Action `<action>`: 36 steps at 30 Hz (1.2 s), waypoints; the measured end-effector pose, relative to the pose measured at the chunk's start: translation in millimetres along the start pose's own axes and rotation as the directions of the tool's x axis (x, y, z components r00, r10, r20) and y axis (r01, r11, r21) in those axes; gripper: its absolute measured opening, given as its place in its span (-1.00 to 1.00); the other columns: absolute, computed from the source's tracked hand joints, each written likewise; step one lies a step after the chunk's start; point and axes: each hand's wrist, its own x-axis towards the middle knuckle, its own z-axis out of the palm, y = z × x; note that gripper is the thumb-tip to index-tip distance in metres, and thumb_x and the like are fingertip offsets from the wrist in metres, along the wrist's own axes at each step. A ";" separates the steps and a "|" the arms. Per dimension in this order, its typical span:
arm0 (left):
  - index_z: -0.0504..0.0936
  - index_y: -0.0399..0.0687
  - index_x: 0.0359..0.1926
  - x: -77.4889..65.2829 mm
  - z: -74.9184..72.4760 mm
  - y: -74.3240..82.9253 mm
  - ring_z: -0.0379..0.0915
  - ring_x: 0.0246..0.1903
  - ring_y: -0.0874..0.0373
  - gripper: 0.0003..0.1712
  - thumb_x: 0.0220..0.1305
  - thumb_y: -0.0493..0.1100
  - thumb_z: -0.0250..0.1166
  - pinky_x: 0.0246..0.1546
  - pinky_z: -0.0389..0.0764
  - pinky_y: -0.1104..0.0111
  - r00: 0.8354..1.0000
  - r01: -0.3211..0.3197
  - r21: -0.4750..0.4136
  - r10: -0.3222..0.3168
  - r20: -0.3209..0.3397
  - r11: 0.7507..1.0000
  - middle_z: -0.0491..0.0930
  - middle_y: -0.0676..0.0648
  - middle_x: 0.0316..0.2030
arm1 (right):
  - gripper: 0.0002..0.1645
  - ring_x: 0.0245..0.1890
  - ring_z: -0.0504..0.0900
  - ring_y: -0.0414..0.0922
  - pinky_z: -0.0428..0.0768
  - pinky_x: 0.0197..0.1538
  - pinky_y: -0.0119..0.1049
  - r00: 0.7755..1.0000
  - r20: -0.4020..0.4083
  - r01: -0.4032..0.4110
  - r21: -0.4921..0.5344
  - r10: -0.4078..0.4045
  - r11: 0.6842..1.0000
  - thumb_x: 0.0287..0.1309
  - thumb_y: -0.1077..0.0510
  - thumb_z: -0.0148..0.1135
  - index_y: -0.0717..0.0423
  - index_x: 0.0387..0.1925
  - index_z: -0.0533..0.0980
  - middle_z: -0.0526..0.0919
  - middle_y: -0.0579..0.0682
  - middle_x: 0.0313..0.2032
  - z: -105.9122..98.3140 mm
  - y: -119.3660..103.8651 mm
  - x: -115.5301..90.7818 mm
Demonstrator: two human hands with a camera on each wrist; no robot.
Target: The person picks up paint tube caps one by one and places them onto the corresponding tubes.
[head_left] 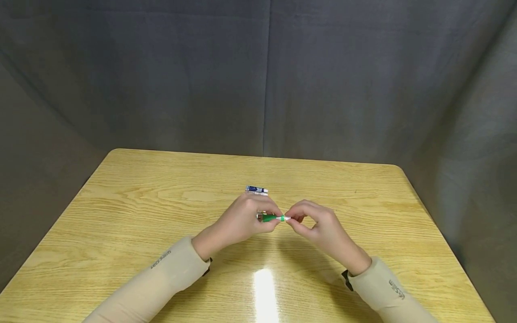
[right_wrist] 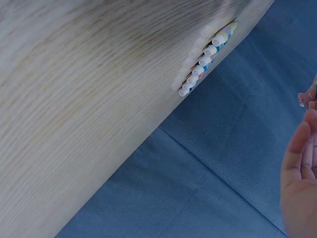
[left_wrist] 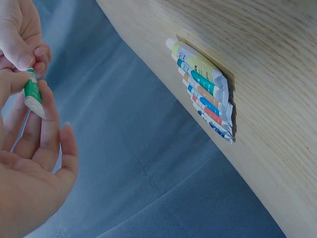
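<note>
Over the middle of the table, my left hand (head_left: 242, 217) pinches a small green paint tube (head_left: 269, 218) between thumb and fingers. In the left wrist view the tube (left_wrist: 33, 91) shows a green body and a pale, flattened end. My right hand (head_left: 319, 224) pinches the tube's white cap end with thumb and index finger; the fingertips cover most of the cap. The other left-hand fingers are spread loosely below the tube. Only part of my right hand (right_wrist: 301, 183) enters the right wrist view, at its right edge.
A row of several paint tubes (left_wrist: 202, 88) lies side by side on the wooden table (head_left: 141, 197), partly behind my left hand in the head view. Their white caps (right_wrist: 198, 70) face right. Dark grey cloth (head_left: 258, 80) hangs behind the table's far edge.
</note>
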 end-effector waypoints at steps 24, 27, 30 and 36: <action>0.82 -0.04 -0.26 -4.9 -1.1 -1.1 0.52 -0.39 0.37 -0.95 0.27 -0.26 0.45 -0.36 0.56 0.58 0.997 0.073 -0.049 -0.072 0.025 0.996 0.77 0.08 -0.29 | -0.63 -0.28 0.64 -0.23 0.65 -0.17 -0.42 0.999 -0.008 0.038 -0.024 -0.038 0.999 0.05 0.41 0.50 0.08 -0.09 0.67 0.75 -0.08 -0.20 -5.8 2.0 -1.8; 0.81 -0.02 -0.26 -5.8 -1.9 -2.0 0.52 -0.38 0.36 -0.95 0.26 -0.26 0.46 -0.36 0.56 0.56 0.996 0.092 -0.057 -0.090 0.026 0.994 0.76 0.09 -0.29 | -0.57 -0.27 0.64 -0.19 0.63 -0.15 -0.44 0.997 -0.007 0.070 -0.021 -0.071 0.997 -0.01 0.44 0.52 0.08 -0.09 0.65 0.74 -0.07 -0.18 -6.6 2.7 -1.5; 0.81 -0.01 -0.26 -6.4 -2.4 -2.5 0.52 -0.38 0.35 -0.95 0.27 -0.25 0.46 -0.36 0.56 0.55 0.994 0.109 -0.071 -0.107 0.032 0.991 0.76 0.09 -0.29 | -0.57 -0.27 0.63 -0.20 0.62 -0.13 -0.46 0.996 0.017 0.089 -0.012 -0.088 0.996 -0.01 0.47 0.51 0.09 -0.10 0.64 0.74 -0.06 -0.18 -6.1 2.8 -1.5; 0.82 -0.05 -0.24 -6.2 -2.7 -2.5 0.52 -0.38 0.37 -0.94 0.29 -0.25 0.44 -0.36 0.57 0.54 0.994 0.106 -0.101 -0.101 0.049 0.989 0.78 0.09 -0.26 | -0.64 -0.27 0.63 -0.23 0.62 -0.12 -0.53 0.994 0.039 0.103 0.000 -0.103 0.995 0.04 0.50 0.46 0.07 -0.19 0.64 0.73 -0.08 -0.23 -4.3 2.9 -1.8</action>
